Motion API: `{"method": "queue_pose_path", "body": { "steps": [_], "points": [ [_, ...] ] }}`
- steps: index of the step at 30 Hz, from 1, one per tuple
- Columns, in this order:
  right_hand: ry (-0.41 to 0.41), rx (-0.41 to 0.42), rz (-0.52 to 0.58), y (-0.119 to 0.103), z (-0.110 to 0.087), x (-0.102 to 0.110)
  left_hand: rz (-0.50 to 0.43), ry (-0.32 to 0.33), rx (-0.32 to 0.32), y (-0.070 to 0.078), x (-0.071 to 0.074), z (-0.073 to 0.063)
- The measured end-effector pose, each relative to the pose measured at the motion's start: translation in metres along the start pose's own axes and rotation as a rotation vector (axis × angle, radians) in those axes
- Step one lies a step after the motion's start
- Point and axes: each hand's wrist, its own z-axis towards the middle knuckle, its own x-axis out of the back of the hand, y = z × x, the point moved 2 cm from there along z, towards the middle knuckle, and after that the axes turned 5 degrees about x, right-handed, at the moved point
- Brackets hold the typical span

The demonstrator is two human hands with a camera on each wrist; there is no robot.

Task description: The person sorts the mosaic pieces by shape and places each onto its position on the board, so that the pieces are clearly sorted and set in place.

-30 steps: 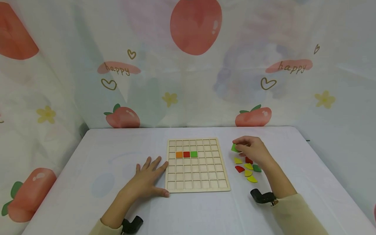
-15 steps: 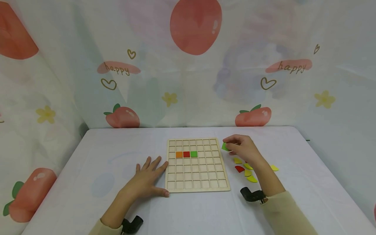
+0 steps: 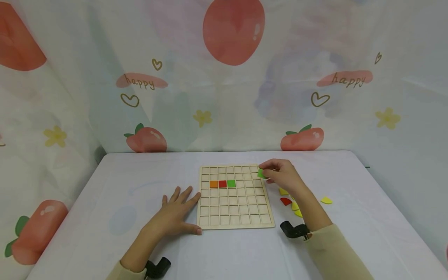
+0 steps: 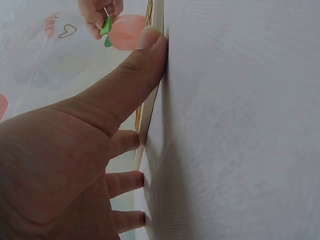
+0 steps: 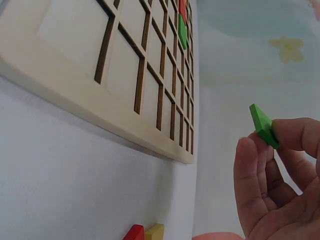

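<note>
My right hand (image 3: 281,177) pinches a small green tile (image 5: 264,126) between thumb and fingertips. In the head view that tile overlaps the upper right edge of a wooden grid board (image 3: 238,227); the right wrist view shows it raised off the table. An orange tile (image 3: 214,184), a red tile (image 3: 222,184) and another green tile (image 3: 231,184) sit side by side in the board's third row from the back. My left hand (image 3: 176,216) lies with fingers spread at the board's left side, thumb and index fingertip right at its edge.
Right of the board lie loose flat pieces, among them a red one (image 3: 285,201) and a yellow one (image 3: 283,191); my right forearm covers part of the group. Another yellow piece (image 3: 326,200) lies farther right. A patterned cloth (image 3: 238,97) hangs behind the table.
My right hand has moved left with the green tile, from above the loose pieces to the board's upper right edge. Its forearm now uncovers a yellow piece and hides others. The left hand stays put.
</note>
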Motion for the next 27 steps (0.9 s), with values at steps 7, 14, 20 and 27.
{"method": "queue_pose_path", "body": {
  "steps": [7,14,20,27],
  "points": [
    [-0.006,0.014,-0.016,-0.004,0.006,-0.009,0.004,0.002,-0.001,-0.001,0.000,0.000],
    [-0.036,0.033,0.030,-0.010,0.010,-0.018,0.011,0.005,0.001,0.000,0.001,0.000],
    [-0.064,0.049,0.029,-0.010,0.013,-0.024,0.003,0.005,-0.005,0.000,0.001,0.001],
    [-0.080,0.038,-0.002,-0.011,0.015,-0.033,0.002,0.007,-0.005,0.000,0.000,-0.001]
  ]
}}
